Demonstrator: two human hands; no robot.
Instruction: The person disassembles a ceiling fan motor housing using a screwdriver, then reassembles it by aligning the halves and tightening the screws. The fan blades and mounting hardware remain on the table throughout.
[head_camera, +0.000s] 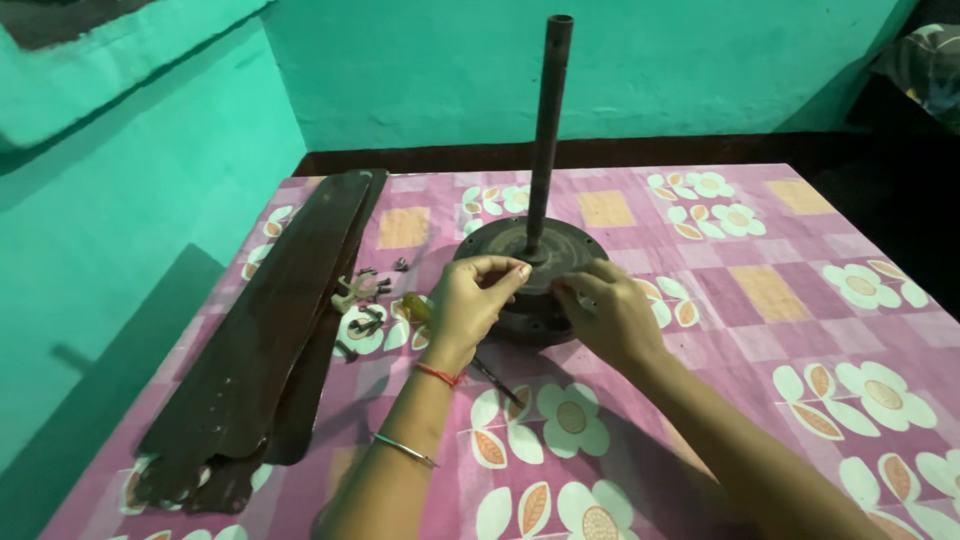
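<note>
Between my two hands sits the round, dark metal fan motor (530, 285), its rusty rod (547, 130) standing upright. I see my left hand (468, 305) pinching something small at the housing's top; my right hand (610, 315) rests curled on its rim. Left of my grip lie loose screws (365, 300) and stacked brown fan blades (270, 340) on the floral cloth (800, 330).

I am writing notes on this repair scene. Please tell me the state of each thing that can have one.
Fan motor: lying flat on the cloth, rod standing upright.
Fan blades: detached, stacked at the left.
Screws: loose, scattered beside the blades.
Left hand: fingertips pinched together over the motor's top.
Right hand: fingers resting on the motor's edge.
Tablecloth: spread flat.
</note>
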